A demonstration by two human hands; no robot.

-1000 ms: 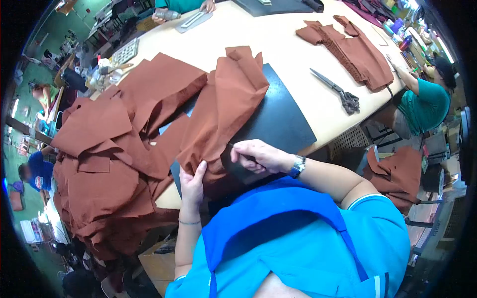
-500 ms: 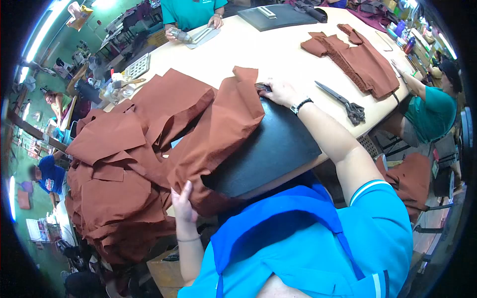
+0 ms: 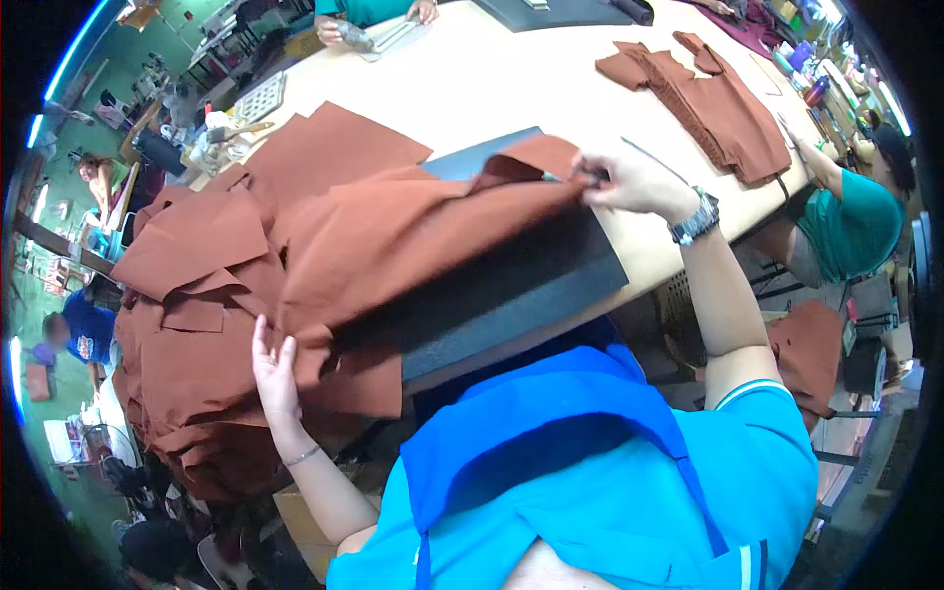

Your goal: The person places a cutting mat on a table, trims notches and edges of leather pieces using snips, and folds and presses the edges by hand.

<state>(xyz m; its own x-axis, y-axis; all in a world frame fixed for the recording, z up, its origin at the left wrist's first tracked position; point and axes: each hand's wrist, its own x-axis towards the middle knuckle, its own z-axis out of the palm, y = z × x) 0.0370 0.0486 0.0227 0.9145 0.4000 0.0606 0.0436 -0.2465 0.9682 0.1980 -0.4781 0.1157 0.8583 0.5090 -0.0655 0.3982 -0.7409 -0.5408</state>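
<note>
My right hand [image 3: 629, 184] is closed on the upper right end of a rust-brown fabric piece [image 3: 423, 231], lifting it above the black board [image 3: 521, 305]. A small dark thing shows between its fingers, too blurred to name. From there the fabric stretches left to my left hand [image 3: 275, 379], which has its fingers spread and touches the fabric's lower left part. Under and beside that hand lies a large heap of the same brown fabric [image 3: 216, 383], hanging over the table's edge.
On the pale table [image 3: 393, 118], scissors are mostly hidden behind my right hand. Folded brown fabric [image 3: 723, 123] lies at the right. A white grid tray [image 3: 261, 96] and a brush [image 3: 241, 131] are at the upper left. Co-workers stand across and at the right.
My right hand has moved right and pulled the fabric's end with it. My left hand has shifted left and its fingers have spread. More of the fabric is raised and stretched across the board.
</note>
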